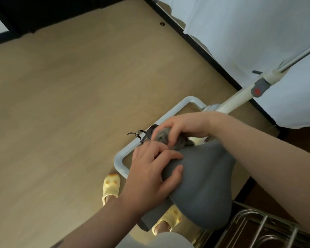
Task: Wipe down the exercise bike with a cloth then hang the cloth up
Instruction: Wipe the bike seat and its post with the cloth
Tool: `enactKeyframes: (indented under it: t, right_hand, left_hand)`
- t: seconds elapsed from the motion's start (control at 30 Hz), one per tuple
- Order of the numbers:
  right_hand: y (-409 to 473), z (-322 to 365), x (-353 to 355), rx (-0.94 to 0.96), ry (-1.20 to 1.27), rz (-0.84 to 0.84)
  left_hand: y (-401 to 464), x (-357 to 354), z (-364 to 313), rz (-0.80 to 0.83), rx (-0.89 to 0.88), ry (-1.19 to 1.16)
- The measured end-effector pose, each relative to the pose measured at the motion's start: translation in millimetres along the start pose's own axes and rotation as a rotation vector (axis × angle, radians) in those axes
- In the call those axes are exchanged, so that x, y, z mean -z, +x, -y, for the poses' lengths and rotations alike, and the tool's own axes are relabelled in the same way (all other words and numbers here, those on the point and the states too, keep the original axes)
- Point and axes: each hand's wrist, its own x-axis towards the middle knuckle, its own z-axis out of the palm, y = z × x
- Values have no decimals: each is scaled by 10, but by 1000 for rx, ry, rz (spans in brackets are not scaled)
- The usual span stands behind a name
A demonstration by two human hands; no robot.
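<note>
The exercise bike's grey saddle fills the lower middle of the head view, above its white tubular frame. My left hand lies flat on the saddle's left side, fingers spread across the nose. My right hand reaches over from the right and is closed on a bunched grey cloth, pressed at the saddle's narrow front tip. A black pedal strap shows just left of the cloth.
The white seat post with a grey clamp rises to the right toward a white curtain. A metal wire rack stands at the lower right. My feet in yellow slippers stand on the wooden floor.
</note>
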Motion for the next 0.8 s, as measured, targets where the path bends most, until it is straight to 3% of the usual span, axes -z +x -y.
enactKeyframes:
  t: [0.17, 0.27, 0.4, 0.5, 0.67, 0.73, 0.8]
  right_hand:
    - [-318, -187, -29, 97, 105, -167]
    - [-110, -135, -148, 73, 141, -158]
    - [-472, -162, 33, 29, 107, -152]
    - [-574, -155, 28, -42, -13, -295]
    - [-268, -17, -402, 40, -395, -581]
    - [-558, -115, -295, -46, -440, -645]
    - [-864, -240, -228, -189, -491, -814]
  left_hand:
    - [46, -37, -6, -9, 0, -25]
    - [36, -68, -33, -71, 17, -37]
    - [35, -38, -26, -3, 19, -53]
    - [61, -43, -33, 31, 22, -58]
    - [70, -44, -122, 57, 138, -92]
    - [77, -14, -145, 111, 122, -41]
    - [131, -14, -169, 162, 82, -2]
